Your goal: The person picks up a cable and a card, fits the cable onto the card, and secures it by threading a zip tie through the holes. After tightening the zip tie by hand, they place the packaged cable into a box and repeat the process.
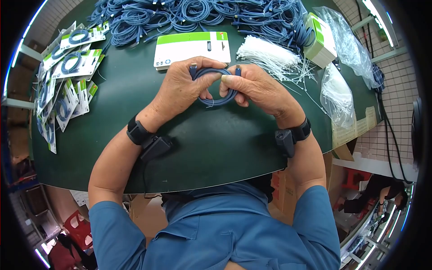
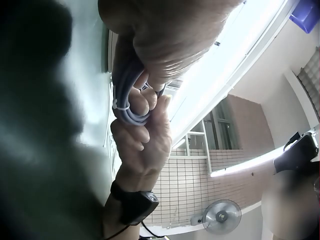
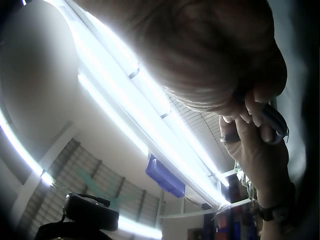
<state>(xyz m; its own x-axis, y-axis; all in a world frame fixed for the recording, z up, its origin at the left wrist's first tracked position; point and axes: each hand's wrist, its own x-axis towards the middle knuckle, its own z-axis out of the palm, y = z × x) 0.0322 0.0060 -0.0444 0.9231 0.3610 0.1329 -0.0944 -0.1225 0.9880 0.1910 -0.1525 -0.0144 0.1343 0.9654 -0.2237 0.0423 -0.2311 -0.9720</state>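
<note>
A coiled blue cable point(image 1: 219, 102) is held up between both hands over the dark green table point(image 1: 211, 148). My left hand point(image 1: 180, 87) grips the coil's left side, thumb across it. On the right, my right hand point(image 1: 261, 90) pinches the coil between thumb and curled fingers. One metal-tipped connector point(image 1: 193, 70) sticks up by the left hand, and a second connector point(image 1: 238, 70) by the right. A thin white tie point(image 2: 120, 105) circles the strands in the left wrist view. Just beyond the hands lies a stack of green-and-white cards point(image 1: 191, 46).
Many blue cables point(image 1: 193, 13) are heaped along the far side. Carded cables point(image 1: 72, 63) pile up at left. White cable ties point(image 1: 270, 54) lie spread at right, near a green-and-white card block point(image 1: 320, 40) and clear plastic bags point(image 1: 348, 42).
</note>
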